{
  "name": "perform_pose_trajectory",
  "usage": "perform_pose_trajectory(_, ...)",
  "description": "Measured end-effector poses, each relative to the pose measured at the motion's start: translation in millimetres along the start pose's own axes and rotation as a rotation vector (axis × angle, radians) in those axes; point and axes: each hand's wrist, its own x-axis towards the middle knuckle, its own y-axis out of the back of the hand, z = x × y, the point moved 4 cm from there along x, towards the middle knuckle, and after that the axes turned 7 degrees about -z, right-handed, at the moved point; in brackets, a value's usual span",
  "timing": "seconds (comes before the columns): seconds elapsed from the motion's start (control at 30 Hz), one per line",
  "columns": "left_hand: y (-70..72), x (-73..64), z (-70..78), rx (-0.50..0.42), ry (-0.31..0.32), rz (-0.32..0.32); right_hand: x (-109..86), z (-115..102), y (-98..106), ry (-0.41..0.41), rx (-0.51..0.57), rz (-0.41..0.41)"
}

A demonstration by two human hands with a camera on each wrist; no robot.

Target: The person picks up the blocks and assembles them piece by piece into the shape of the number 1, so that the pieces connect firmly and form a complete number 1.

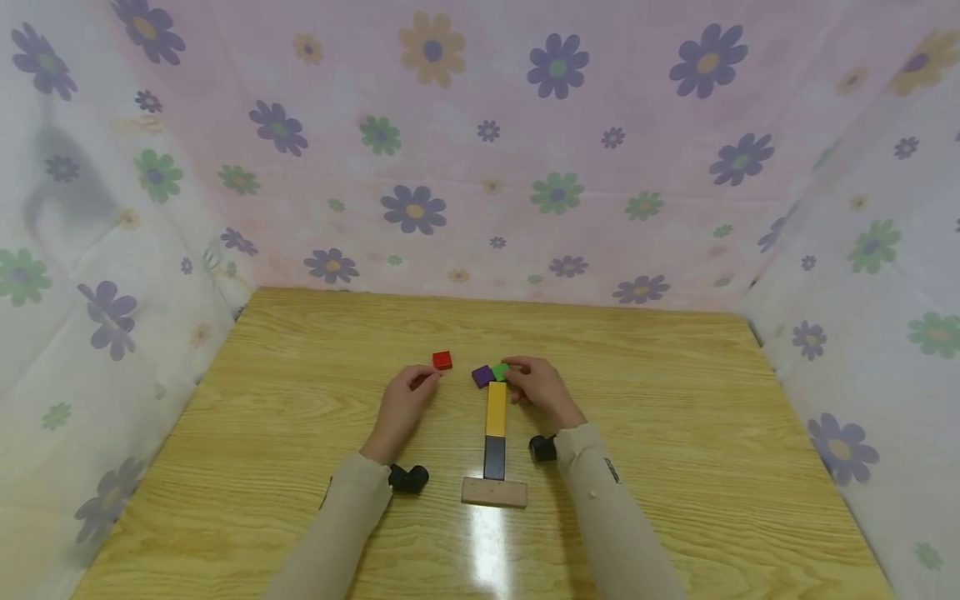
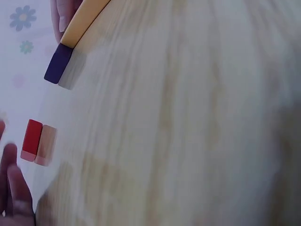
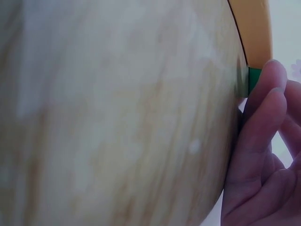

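Observation:
A small red block lies on the table just beyond the fingertips of my left hand. In the left wrist view a gap separates those fingers from the red block, and they hold nothing. My right hand pinches a green block at its right side; its fingers partly cover the green block in the right wrist view. A purple block touches the green one on the left. Below these two lies a yellow block, in line with a black block.
A pale wooden block lies crosswise at the near end of the black block. Black wrist devices show beside both sleeves. Flower-patterned cloth surrounds the wood-grain table at the back and sides.

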Motion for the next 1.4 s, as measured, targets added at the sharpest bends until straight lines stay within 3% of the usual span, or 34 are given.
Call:
perform_pose_trajectory(0.23, 5.5, -2.3, 7.8, 0.103, 0.009, 0.086, 1.6, 1, 0, 0.003, -0.011, 0.012)
perform_pose_trajectory(0.53, 5.9, 4.2, 10.6, 0.219, 0.069, 0.025, 1.4, 0, 1, 0.001, 0.005, 0.005)
perform_pose_trajectory(0.97, 2.1, 10.9, 14.2, 0.242, 0.181, -0.027, 0.4, -1, 0, -0.004, 0.016, 0.002)
perform_pose_trajectory(1.4, -4.0, 17.0, 17.1, 0.333, 0.164, -0.029, -0.4, -1, 0, -0.011, 0.025, 0.003)
